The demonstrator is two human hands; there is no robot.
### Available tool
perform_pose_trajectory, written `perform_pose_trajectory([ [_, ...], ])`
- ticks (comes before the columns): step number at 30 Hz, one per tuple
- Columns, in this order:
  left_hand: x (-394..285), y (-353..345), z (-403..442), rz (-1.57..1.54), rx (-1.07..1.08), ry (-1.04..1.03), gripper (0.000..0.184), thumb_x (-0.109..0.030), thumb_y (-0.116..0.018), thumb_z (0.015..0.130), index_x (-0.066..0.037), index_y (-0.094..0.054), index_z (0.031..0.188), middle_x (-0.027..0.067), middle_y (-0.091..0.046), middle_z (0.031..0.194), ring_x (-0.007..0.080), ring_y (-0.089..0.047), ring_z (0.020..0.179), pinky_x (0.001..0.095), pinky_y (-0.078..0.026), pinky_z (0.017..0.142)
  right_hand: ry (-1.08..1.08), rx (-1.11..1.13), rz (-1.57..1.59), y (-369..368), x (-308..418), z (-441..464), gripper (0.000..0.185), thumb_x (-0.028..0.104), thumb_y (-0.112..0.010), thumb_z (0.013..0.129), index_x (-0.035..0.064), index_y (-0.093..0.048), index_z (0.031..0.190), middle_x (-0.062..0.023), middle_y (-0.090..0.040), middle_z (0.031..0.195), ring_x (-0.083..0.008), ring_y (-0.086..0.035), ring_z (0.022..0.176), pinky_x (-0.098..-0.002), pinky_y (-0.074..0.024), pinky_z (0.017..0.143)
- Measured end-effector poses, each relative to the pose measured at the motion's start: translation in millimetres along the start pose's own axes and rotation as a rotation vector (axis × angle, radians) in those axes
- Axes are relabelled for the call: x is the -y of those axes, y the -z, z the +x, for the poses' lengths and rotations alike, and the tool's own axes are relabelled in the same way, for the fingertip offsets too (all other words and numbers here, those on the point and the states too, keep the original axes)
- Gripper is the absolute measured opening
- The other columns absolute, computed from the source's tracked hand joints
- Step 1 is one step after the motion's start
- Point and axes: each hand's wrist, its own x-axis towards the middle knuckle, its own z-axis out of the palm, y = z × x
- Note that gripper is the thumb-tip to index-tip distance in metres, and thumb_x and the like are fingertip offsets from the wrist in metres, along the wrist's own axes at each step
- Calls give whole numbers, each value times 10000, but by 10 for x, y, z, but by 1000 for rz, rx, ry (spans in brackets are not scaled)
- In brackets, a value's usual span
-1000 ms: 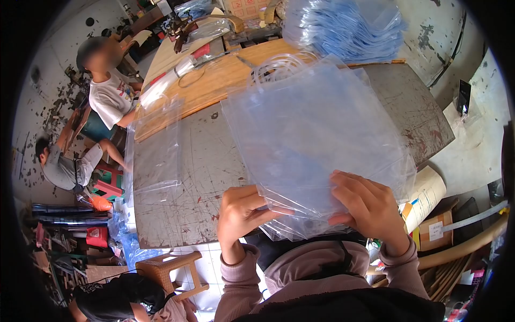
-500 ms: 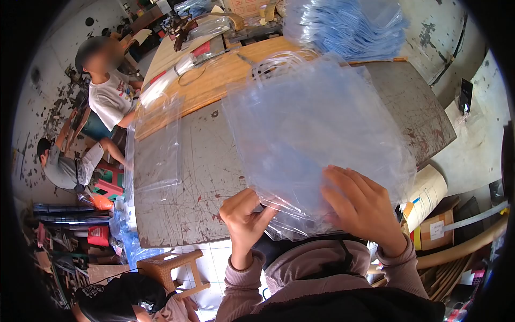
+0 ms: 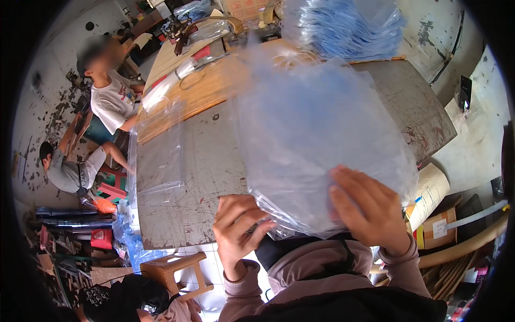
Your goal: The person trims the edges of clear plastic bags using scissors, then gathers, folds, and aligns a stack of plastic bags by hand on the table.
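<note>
Clear plastic sheets or bags point(image 3: 316, 129) lie in a pile over the near side of the grey table point(image 3: 206, 161), their far part blurred. At their near left corner my left hand point(image 3: 238, 222) has its fingers curled and its thumb beside the plastic edge; whether it grips the edge is unclear. My right hand point(image 3: 370, 206) rests on the near right part of the pile, fingers stretched out and slightly blurred. Another clear sheet point(image 3: 161, 155) lies flat at the table's left edge.
A tall stack of bluish plastic point(image 3: 354, 32) stands at the back beside a wooden board point(image 3: 198, 94). People are at the left, one in a white shirt point(image 3: 112, 102). A brown stool point(image 3: 177, 271) stands at the lower left; a cardboard box point(image 3: 437, 228) is at the right.
The far left part of the top plastic has lifted and blurred. My left hand has shifted slightly left and its fingers have loosened. My right hand has moved slightly right.
</note>
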Motion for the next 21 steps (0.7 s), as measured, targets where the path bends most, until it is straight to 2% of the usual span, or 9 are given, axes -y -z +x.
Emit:
perform_pose_trajectory([
  [6,-143,-251,155,-176,-218,70,234,-118,-800,598,-15,-635,727,60,-588,754,210,-577,741,319,-475,636,-135,71,88,-90,-12,-62,274,162,-611,778,25,-565,1010,-154,-597,1047,-295,-621,939,-334,-539,705],
  [9,-352,-459,231,-527,-556,238,478,-264,-799,636,-44,-580,999,93,-589,1012,262,-598,918,378,-515,793,-211,-17,-72,3,-102,10,321,103,-650,749,18,-572,1048,-130,-636,988,-279,-642,844,-309,-534,667],
  [10,-350,-404,218,-525,-557,242,478,-264,-799,636,-44,-580,999,93,-589,1012,262,-598,918,378,-515,793,-257,-51,-123,59,-110,41,355,71,-672,731,14,-569,1066,-120,-652,956,-274,-650,797,-301,-532,651],
  [12,-292,-212,188,38,-98,-48,543,-317,-792,618,-96,-577,1066,70,-585,1067,225,-591,978,400,-485,843,-370,-233,-250,162,-129,99,398,28,-690,714,7,-568,1093,-127,-668,914,-279,-662,776,-300,-535,655],
  [13,-300,-136,227,192,161,-67,467,-320,-773,628,-128,-620,1025,19,-609,1036,179,-597,973,405,-460,874,-397,-307,-288,155,-149,118,400,22,-688,715,5,-570,1097,-136,-668,909,-284,-663,789,-304,-538,665],
  [14,-243,-136,197,194,155,-60,467,-320,-773,628,-128,-620,1025,19,-609,1036,179,-597,973,405,-460,874,-425,-381,-323,148,-168,135,403,16,-687,715,3,-571,1101,-144,-667,904,-290,-665,802,-307,-540,676],
  [16,-151,-167,166,267,260,-107,369,-293,-758,635,-144,-661,958,-23,-635,961,146,-603,946,373,-452,865,-96,-336,-274,16,-212,120,310,42,-681,714,6,-612,1014,-167,-658,947,-299,-663,822,-343,-547,732],
  [17,-176,-164,173,235,211,-96,221,-201,-760,633,-91,-669,801,10,-641,819,183,-623,858,337,-489,746,-60,-239,-235,-50,-191,68,321,110,-680,745,5,-592,1035,-171,-644,990,-316,-651,868,-363,-545,751],
  [21,-215,-239,242,196,-31,-127,200,-99,-743,548,-8,-589,635,108,-578,666,271,-597,666,325,-461,538,-44,60,-10,-159,-163,-80,361,198,-667,765,20,-547,1055,-158,-609,1083,-303,-627,949,-375,-541,767],
])
